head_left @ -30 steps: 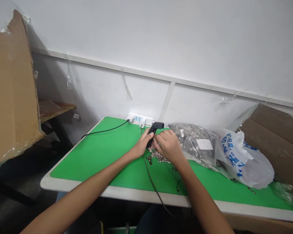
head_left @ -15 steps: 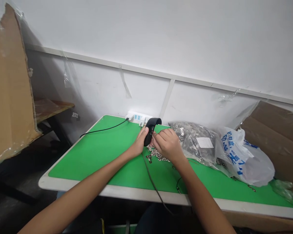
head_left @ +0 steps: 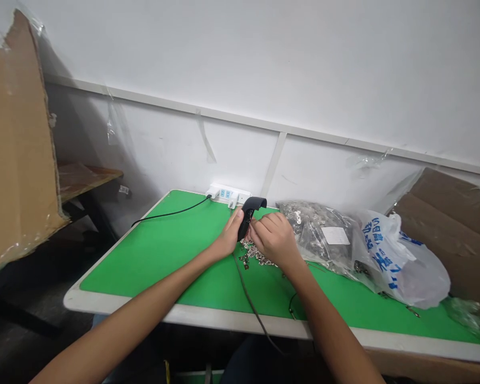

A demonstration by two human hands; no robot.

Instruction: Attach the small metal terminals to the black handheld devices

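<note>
My left hand [head_left: 231, 236] grips a black handheld corded tool [head_left: 248, 214], its curved head pointing up and its body between my palm and fingers. My right hand [head_left: 274, 239] is close against the tool, fingertips pinched at its side. Whether those fingers hold a small part is hidden. Directly below both hands lies a loose pile of small metal parts [head_left: 256, 254] on the green mat [head_left: 164, 256]. A dark cord [head_left: 250, 301] runs from under my hands over the table's front edge.
A bulging clear bag of metal parts [head_left: 320, 229] and a white-and-blue plastic bag [head_left: 400, 261] lie right of my hands. A white power strip [head_left: 224, 193] with a black cable stands at the wall. Torn cardboard sheets [head_left: 16, 149] flank the table.
The black tool has tilted slightly and sits a little lower and to the right. Both hands stay over the pile. The view has shifted only slightly.
</note>
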